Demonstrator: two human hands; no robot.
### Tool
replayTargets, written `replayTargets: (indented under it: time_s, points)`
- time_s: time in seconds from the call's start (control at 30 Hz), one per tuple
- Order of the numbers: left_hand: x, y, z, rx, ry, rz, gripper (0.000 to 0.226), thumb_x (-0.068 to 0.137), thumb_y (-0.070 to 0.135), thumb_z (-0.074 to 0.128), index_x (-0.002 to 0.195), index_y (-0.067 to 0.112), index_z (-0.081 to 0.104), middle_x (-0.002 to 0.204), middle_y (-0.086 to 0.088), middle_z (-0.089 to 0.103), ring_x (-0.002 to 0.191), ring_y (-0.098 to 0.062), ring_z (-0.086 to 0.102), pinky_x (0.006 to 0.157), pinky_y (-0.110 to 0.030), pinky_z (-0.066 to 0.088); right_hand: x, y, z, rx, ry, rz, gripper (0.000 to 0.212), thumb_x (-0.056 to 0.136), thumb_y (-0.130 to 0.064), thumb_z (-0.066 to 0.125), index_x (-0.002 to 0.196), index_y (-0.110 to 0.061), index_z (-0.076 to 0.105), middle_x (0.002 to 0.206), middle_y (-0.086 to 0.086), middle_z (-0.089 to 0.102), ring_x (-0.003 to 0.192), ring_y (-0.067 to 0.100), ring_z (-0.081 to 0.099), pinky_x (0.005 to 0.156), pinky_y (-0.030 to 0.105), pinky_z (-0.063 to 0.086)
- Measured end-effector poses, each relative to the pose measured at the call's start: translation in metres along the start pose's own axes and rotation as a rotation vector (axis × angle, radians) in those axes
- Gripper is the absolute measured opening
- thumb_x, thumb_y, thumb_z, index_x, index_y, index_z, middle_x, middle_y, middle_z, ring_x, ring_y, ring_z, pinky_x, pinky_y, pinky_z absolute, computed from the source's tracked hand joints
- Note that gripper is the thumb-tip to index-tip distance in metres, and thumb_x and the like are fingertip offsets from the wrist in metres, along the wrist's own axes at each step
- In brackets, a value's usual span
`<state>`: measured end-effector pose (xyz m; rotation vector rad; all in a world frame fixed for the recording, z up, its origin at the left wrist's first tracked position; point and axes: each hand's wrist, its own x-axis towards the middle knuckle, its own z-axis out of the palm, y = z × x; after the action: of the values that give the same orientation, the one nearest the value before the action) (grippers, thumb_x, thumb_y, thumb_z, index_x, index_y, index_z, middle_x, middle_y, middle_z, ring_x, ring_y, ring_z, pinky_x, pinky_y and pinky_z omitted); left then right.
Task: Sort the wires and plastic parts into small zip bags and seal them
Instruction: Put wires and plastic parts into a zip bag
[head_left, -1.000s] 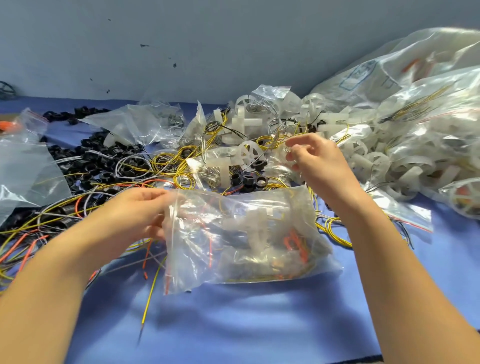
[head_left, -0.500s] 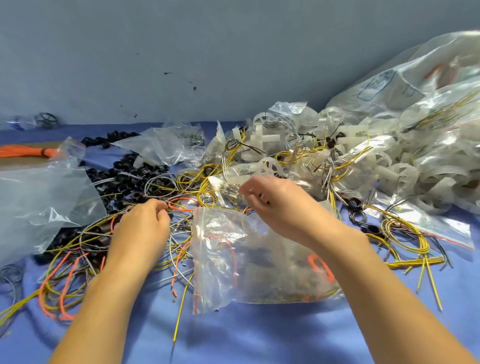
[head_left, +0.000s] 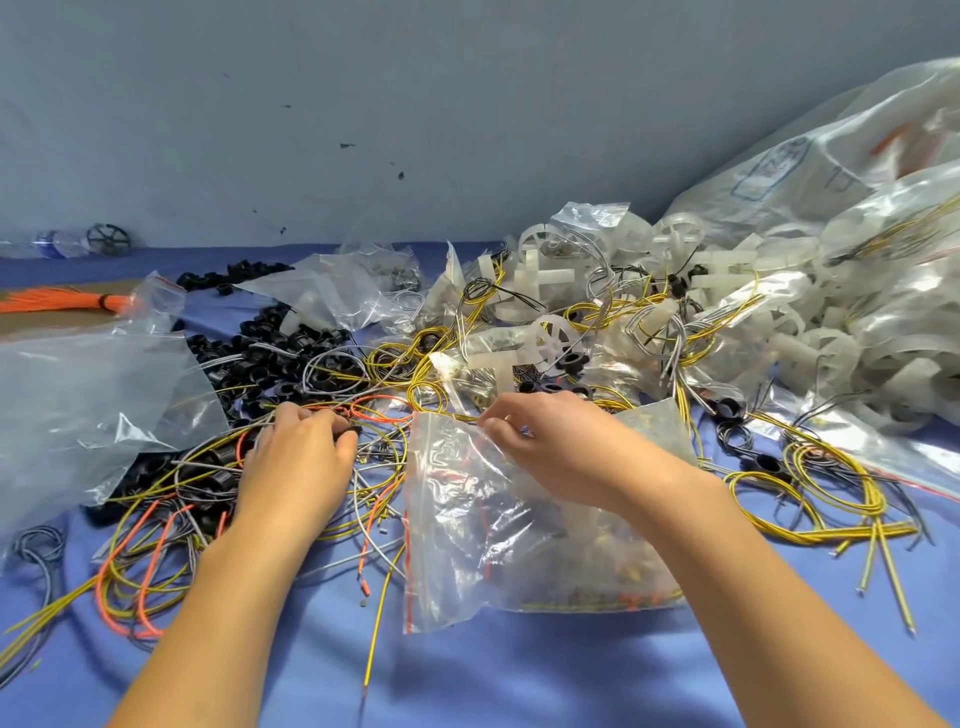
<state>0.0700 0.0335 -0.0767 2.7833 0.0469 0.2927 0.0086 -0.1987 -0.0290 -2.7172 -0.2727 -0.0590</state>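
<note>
Zip bag (head_left: 519, 525) lies right of the wires (head_left: 171, 514), before the plastic parts (head_left: 789, 332).

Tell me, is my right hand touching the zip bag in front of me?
Touching. The head view shows the right hand pinching the top edge of the zip bag.
</note>
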Motion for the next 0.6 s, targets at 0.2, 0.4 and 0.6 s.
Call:
replayTargets:
  time_s: [0.2,0.4,0.6]
  points:
    - [-0.007,0.01,-0.005,0.015,0.14,-0.009,0.026,0.095,0.03,0.051,0.107,0.013,0.067,0.117,-0.015,0.05,0.111,-0.037,0.046,0.095,-0.045,0.038,0.002,-0.004,-0.001,-0.03,-0.014,-0.061,0.041,0.104,-0.047,0.03,0.072,-0.023,0.04,0.07,-0.003,0.046,0.073,0.026,0.048,0.06,0.036,0.032]
    - [-0.035,0.013,-0.033,-0.42,0.027,0.006,0.029,0.094,0.036,0.055,0.079,0.016,0.071,0.073,0.002,0.069,0.071,-0.017,0.063,0.06,-0.03,0.04,0.008,-0.021,-0.001,0.022,-0.071,-0.122,0.042,0.102,-0.052,0.029,0.075,-0.023,0.042,0.069,-0.006,0.044,0.072,0.024,0.044,0.064,0.036,0.032]
    - [-0.068,0.014,-0.029,-0.693,-0.463,0.045,0.037,0.09,0.044,0.06,0.073,0.012,0.067,0.061,-0.003,0.066,0.048,-0.008,0.051,0.05,-0.022,0.042,0.018,-0.038,0.006,0.033,-0.078,-0.173,0.045,0.104,-0.047,0.032,0.098,-0.01,0.056,0.09,0.009,0.061,0.087,0.031,0.054,0.079,0.04,0.046]
